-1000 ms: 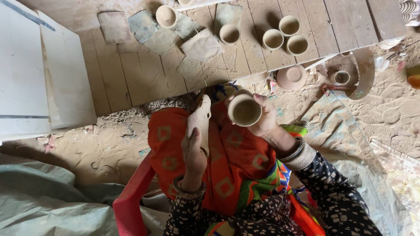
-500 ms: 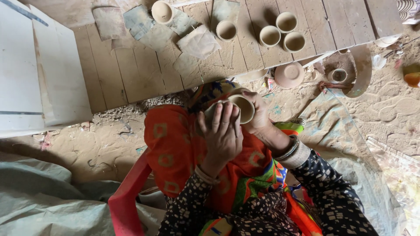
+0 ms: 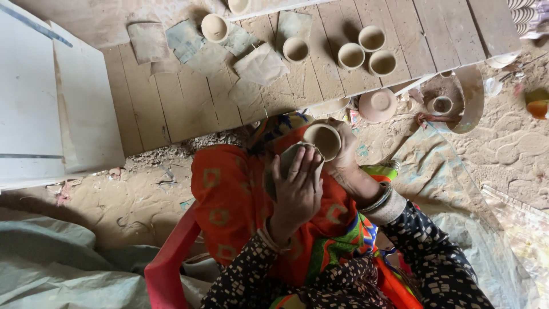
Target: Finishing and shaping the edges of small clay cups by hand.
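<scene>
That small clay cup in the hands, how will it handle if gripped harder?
The clay cup looks unfired and thin-walled, so it probably dents or cracks. The right hand cradles it and the left hand wipes it, suggesting it is light. Its matte, dusty surface likely grips well.

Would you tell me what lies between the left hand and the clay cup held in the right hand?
In the head view, a grey-green cloth or paper lies under the left hand, pressed against the clay cup.
</scene>
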